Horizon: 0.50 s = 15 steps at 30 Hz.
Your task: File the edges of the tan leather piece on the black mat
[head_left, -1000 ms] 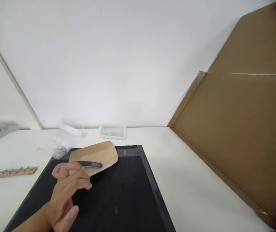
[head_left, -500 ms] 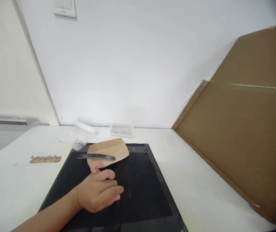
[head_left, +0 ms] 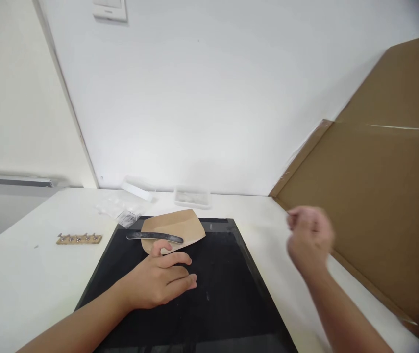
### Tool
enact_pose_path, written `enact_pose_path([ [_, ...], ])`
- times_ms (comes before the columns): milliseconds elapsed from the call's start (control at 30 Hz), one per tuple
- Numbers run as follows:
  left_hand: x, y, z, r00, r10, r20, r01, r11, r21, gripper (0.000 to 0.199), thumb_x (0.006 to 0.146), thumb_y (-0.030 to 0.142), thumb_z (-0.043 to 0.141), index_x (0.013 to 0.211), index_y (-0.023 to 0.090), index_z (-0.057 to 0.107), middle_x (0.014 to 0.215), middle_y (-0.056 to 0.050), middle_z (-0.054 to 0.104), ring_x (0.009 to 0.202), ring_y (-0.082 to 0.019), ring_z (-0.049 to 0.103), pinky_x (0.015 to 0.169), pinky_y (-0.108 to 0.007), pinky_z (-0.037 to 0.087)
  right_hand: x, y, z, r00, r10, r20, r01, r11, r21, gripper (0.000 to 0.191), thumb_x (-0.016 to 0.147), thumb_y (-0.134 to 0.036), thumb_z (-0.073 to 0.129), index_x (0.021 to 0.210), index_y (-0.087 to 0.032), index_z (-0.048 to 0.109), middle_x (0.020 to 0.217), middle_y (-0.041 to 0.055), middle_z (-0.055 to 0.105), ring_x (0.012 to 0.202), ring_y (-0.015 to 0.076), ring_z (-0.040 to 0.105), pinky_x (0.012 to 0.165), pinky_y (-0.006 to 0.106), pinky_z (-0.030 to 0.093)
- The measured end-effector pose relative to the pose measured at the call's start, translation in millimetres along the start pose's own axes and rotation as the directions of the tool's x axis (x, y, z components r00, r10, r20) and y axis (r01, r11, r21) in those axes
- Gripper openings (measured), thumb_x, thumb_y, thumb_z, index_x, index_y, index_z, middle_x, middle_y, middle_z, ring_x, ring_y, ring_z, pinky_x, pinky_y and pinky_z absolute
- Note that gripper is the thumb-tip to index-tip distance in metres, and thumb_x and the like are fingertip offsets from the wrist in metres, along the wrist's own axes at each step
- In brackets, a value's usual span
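Observation:
My left hand [head_left: 165, 279] is held over a black mat [head_left: 224, 294], its fingers loosely bent and apart, with nothing visible in them. Its upper finger comes close to a brown paper tray [head_left: 190, 228] at the mat's far edge. Across that tray lies a dark, curved nail file [head_left: 154, 237], whose left end sticks out past the paper. To the right of the mat, my right hand [head_left: 310, 240] is raised and blurred. Its fingers are curled closed, and whatever may be between them is hidden.
A small wooden strip [head_left: 79, 239] bearing several metal pegs lies on the white table [head_left: 21, 279] at left. Behind the mat are a crumpled clear bag [head_left: 119, 206] and a shallow clear box [head_left: 192, 197]. A large cardboard sheet [head_left: 371, 196] stands along the right side.
My right hand has come into view from the right. My left hand has moved slightly, its upper finger now more raised. The whole scene has shifted a little rightward in view.

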State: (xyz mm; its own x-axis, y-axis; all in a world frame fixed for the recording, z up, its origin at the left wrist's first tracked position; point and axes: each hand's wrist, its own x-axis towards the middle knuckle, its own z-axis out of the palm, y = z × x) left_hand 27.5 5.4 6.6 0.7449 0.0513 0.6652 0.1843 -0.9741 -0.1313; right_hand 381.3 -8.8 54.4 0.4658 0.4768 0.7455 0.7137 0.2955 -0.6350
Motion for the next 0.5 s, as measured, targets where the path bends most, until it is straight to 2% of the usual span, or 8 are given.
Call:
enact_pose_path([
  [67,0.8,-0.7,-0.5,1.000,-0.023,-0.009,0.023,1.000,0.003,0.012,0.100,0.016,0.064,0.111,0.015,0.069,0.086,-0.001,0.078,0.107,-0.020,0.066,0.097,-0.036,0.039,-7.4,7.7,26.9,0.986,-0.039,0.163,0.041,0.999,-0.012,0.043,0.106,-0.050,0.040,0.089,-0.019,0.063,0.076,0.0028,0.060,0.069,0.0172,0.058,0.064,0.030,0.046],
  [167,-0.8,-1.6,0.1,0.996,-0.093,-0.015,0.093,0.996,-0.017,0.019,0.104,0.014,0.056,0.119,0.016,0.067,0.090,-0.001,0.080,0.110,-0.019,0.067,0.099,-0.037,0.038,-25.1,25.2,59.6,0.925,-0.018,0.379,0.047,0.997,-0.067,0.037,0.106,-0.048,0.038,0.093,-0.022,0.061,0.078,0.0028,0.061,0.069,0.0189,0.057,0.068,0.033,0.044],
  [233,-3.7,-2.6,1.3,0.992,-0.127,-0.024,0.127,0.992,-0.013,0.027,0.103,0.010,0.055,0.127,0.016,0.064,0.096,-0.002,0.081,0.114,-0.020,0.066,0.100,-0.038,0.037,-37.4,38.0,69.7,0.868,-0.022,0.496,0.056,0.997,-0.053,0.034,0.105,-0.048,0.038,0.099,-0.023,0.061,0.090,0.0056,0.066,0.079,0.0213,0.061,0.076,0.035,0.047],
  [367,-10.4,-5.7,4.3,0.988,-0.153,0.011,0.152,0.988,0.037,0.050,0.100,0.001,0.047,0.149,0.011,0.047,0.121,-0.010,0.077,0.133,-0.026,0.056,0.103,-0.042,0.034,-50.2,55.6,70.5,0.793,0.023,0.609,0.004,0.999,-0.044,0.030,0.104,-0.049,0.042,0.111,-0.024,0.058,0.089,0.0045,0.065,0.079,0.0223,0.061,0.075,0.036,0.050],
  [500,-11.1,-4.5,5.0,0.968,-0.202,0.152,0.192,0.978,0.081,0.075,0.096,0.000,0.044,0.163,0.007,0.010,0.154,-0.021,0.052,0.153,-0.033,0.033,0.108,-0.048,0.031,-48.4,59.4,67.7,0.788,0.034,0.615,-0.031,0.999,-0.016,0.029,0.102,-0.047,0.046,0.117,-0.024,0.053,0.086,0.0022,0.061,0.078,0.0211,0.060,0.076,0.035,0.051],
])
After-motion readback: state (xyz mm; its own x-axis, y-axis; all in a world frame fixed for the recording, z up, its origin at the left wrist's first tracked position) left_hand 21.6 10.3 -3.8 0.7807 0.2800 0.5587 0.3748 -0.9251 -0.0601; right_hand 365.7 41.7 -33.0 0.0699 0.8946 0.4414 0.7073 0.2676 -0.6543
